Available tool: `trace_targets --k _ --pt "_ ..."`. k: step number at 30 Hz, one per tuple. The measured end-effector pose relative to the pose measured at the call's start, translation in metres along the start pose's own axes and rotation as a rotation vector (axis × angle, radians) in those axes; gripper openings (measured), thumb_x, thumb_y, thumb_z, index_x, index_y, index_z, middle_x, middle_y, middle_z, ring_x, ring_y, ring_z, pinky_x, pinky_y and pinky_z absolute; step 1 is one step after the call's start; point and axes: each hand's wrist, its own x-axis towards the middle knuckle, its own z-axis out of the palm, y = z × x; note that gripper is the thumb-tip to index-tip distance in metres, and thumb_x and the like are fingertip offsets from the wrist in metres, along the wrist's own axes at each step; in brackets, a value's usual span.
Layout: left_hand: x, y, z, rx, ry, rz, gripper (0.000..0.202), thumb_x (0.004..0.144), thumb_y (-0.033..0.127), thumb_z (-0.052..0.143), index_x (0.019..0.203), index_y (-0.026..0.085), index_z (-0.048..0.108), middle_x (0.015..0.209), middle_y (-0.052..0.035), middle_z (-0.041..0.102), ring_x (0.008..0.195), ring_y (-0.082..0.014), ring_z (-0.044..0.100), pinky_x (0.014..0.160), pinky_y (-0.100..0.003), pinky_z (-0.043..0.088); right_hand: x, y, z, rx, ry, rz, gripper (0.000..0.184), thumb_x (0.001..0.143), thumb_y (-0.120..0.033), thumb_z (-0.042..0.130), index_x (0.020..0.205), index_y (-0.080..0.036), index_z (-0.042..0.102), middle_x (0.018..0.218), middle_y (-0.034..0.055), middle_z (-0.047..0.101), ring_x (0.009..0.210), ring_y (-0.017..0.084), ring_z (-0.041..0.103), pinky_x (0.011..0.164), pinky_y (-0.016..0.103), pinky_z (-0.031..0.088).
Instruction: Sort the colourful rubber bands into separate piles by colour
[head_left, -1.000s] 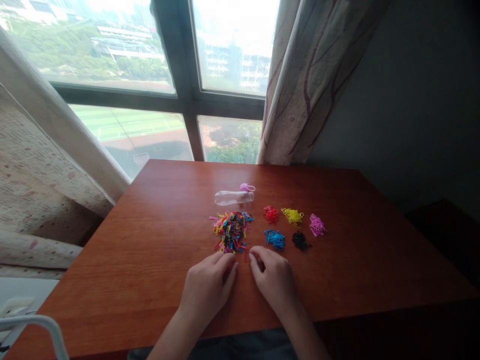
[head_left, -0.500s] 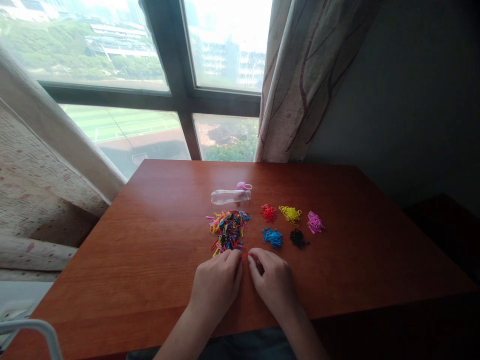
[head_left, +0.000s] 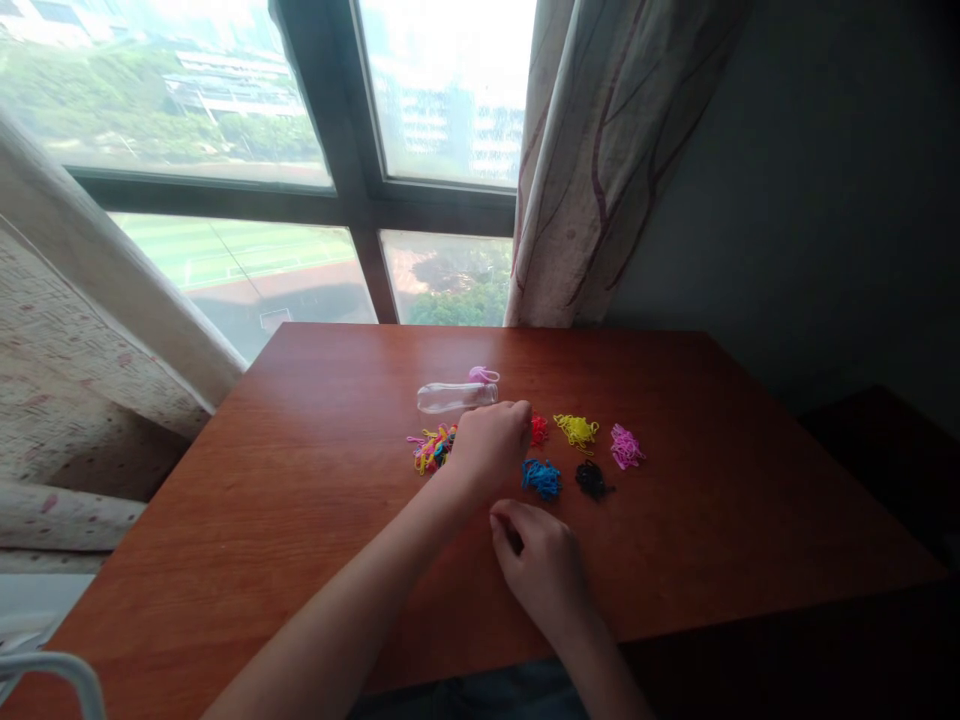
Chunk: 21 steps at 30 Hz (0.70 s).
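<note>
On tabletop (head_left: 300, 500): bright red tangled pile (head_left: 539, 431), partly hidden.

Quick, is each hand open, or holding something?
Left hand: beside the red pile; can't tell its grip.
Right hand: closed in a pinch; nothing visible in it.

desktop (head_left: 247, 510): smooth wood look, kinda glossy toward the window (head_left: 442, 110) glass | bottle (head_left: 454, 398): clear shiny plastic, seemingly | little coloured loops (head_left: 541, 479): plasticky, too tiny to judge shine | curtain (head_left: 570, 220): matt cloth | wall (head_left: 810, 220): dead matt
</note>
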Motion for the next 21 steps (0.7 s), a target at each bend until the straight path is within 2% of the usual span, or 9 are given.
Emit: trace_targets --k 4,7,9,13,16,19,21 --pt "0.025 -0.001 0.013 0.012 -0.037 -0.02 0.022 0.092 0.024 0.047 0.098 0.018 0.068 0.09 -0.0112 0.073 0.082 -0.0242 0.07 0.071 -0.031 0.048 0.0 0.002 0.001 0.003 0.018 -0.012 0.019 0.089 -0.016 0.049 0.087 -0.022 0.067 0.076 0.0013 0.07 0.07 0.016 0.065 0.064 0.023 0.041" --pt "0.025 -0.002 0.015 0.013 -0.051 -0.022 0.022 0.091 0.026 0.049 0.096 0.017 0.069 0.089 -0.0119 0.073 0.081 -0.0243 0.07 0.071 -0.031 0.048 0.0 0.002 0.001 0.017 0.007 -0.004 0.019 0.089 -0.016 0.049 0.087 -0.022 0.067 0.076 0.0014 0.069 0.069 0.016 0.064 0.064 0.024 0.041" --pt "0.018 -0.003 0.009 0.007 -0.042 -0.012 0.023 0.092 0.029 0.05 0.094 0.018 0.069 0.09 -0.011 0.073 0.081 -0.023 0.07 0.07 -0.03 0.048 0.001 0.002 0.0 0.027 -0.002 0.001 0.019 0.09 -0.017 0.049 0.087 -0.022 0.067 0.075 0.0014 0.069 0.068 0.016 0.064 0.064 0.024 0.041" --pt "-0.007 -0.016 -0.012 -0.01 0.016 -0.006 0.025 0.093 0.034 0.048 0.092 0.02 0.069 0.088 -0.0072 0.073 0.078 -0.0207 0.068 0.066 -0.027 0.045 0.001 0.0 -0.001 0.019 -0.01 0.006 0.019 0.09 -0.017 0.049 0.087 -0.022 0.067 0.075 0.0012 0.069 0.069 0.017 0.063 0.066 0.025 0.041" --pt "-0.036 -0.031 -0.023 -0.05 0.096 -0.031 0.024 0.094 0.035 0.048 0.093 0.021 0.068 0.085 -0.004 0.072 0.075 -0.0175 0.065 0.064 -0.025 0.043 0.0 -0.001 -0.001 -0.006 -0.018 0.006 0.018 0.09 -0.016 0.05 0.086 -0.023 0.066 0.075 0.0005 0.069 0.07 0.016 0.064 0.066 0.024 0.041" --pt "-0.072 -0.044 -0.021 -0.267 0.25 -0.024 0.021 0.094 0.032 0.05 0.089 0.02 0.067 0.077 -0.001 0.069 0.068 -0.0129 0.061 0.062 -0.022 0.041 0.0 -0.002 -0.001 -0.012 -0.027 -0.001 0.018 0.091 -0.017 0.05 0.087 -0.023 0.066 0.076 0.0005 0.069 0.071 0.016 0.065 0.066 0.024 0.042" --pt "-0.096 -0.049 -0.014 -0.351 0.26 -0.007 0.02 0.094 0.031 0.051 0.087 0.02 0.066 0.071 0.0002 0.067 0.063 -0.0116 0.059 0.06 -0.021 0.041 0.001 -0.002 0.0 0.003 -0.025 -0.009 0.018 0.091 -0.017 0.05 0.088 -0.023 0.066 0.078 0.001 0.07 0.071 0.016 0.065 0.067 0.024 0.043"
